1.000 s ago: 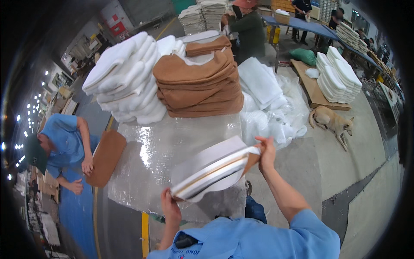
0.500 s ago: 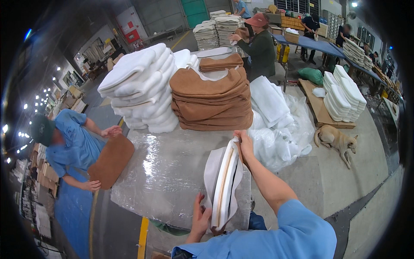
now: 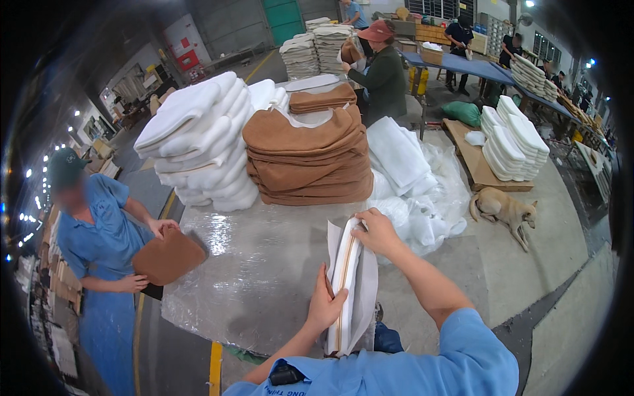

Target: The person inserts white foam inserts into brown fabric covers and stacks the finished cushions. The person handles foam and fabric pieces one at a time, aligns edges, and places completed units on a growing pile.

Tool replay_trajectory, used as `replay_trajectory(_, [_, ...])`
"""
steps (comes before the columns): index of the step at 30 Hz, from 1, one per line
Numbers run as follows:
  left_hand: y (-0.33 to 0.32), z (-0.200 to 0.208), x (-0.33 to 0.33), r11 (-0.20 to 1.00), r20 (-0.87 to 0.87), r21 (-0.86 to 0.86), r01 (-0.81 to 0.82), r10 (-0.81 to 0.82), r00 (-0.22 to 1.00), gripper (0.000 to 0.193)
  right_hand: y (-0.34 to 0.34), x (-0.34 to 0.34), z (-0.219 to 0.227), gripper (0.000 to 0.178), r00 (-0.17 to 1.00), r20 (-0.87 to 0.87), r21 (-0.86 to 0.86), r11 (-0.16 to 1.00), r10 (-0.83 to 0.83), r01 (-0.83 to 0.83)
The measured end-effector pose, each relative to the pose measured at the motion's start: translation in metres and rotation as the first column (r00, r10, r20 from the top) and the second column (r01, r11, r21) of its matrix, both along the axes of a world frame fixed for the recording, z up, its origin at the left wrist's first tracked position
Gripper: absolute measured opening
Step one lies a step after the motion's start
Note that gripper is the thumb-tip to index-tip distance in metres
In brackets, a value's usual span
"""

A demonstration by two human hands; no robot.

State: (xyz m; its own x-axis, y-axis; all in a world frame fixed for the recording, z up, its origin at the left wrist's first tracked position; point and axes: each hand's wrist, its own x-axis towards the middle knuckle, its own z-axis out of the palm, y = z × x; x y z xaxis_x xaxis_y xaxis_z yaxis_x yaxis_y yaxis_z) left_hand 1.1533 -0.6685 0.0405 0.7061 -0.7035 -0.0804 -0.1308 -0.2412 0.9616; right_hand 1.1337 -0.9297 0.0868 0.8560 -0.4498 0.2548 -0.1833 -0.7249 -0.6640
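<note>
A long padded cushion piece [image 3: 344, 280] stands on its edge near the table's front right. Its white edge carries a thin tan-brown line along its length, and pale greyish fabric flaps [image 3: 366, 297] hang beside it. My right hand [image 3: 376, 232] pinches the far end from above. Lower down, my left hand [image 3: 327, 302] is closed on the near part, fingers along its left side and thumb over the edge. Beyond my hands sits a stack of brown fabric covers [image 3: 310, 162], with a tall stack of white padded pieces [image 3: 198, 142] to its left.
Plastic film covers the table [image 3: 244, 277]. Clear plastic bags and white sheets [image 3: 406, 165] lie to the right. At the left, a co-worker [image 3: 99, 224] holds a brown panel [image 3: 168, 257]. Another person [image 3: 383, 72] stands behind the stacks. A dog [image 3: 505, 211] lies on the floor at right.
My left hand has moved up from beside the cushion piece and now grips it. My right hand has turned over the far end. The co-worker's brown panel has tilted.
</note>
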Motion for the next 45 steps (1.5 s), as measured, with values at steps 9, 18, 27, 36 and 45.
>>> replay_trajectory(9, [-0.003,-0.002,-0.009,0.997,0.075,0.058,-0.059,0.054,0.996,0.088,-0.004,0.026,0.007,0.014,0.966,-0.259,-0.52,0.845,-0.02,-0.122])
replay_trajectory(18, [0.009,-0.034,0.008,1.0,0.24,0.012,-0.029,0.025,0.97,0.089,0.152,-0.032,0.048,0.037,0.802,0.051,0.059,0.799,0.596,-0.598])
replay_trajectory(27, [0.0,0.006,-0.007,0.995,0.017,0.021,-0.098,0.098,0.995,0.093,0.01,0.011,0.025,0.03,0.962,-0.27,-0.289,0.956,-0.036,-0.046])
replay_trajectory(36, [-0.001,0.009,-0.007,0.995,0.036,0.032,-0.097,0.095,0.995,0.092,0.001,0.035,0.011,0.022,0.973,-0.196,-0.322,0.945,-0.119,0.051])
replay_trajectory(45, [0.001,0.0,-0.003,0.993,0.068,0.052,-0.105,0.102,0.992,0.09,0.021,0.021,0.051,0.014,0.967,0.067,0.425,0.87,0.246,-0.25])
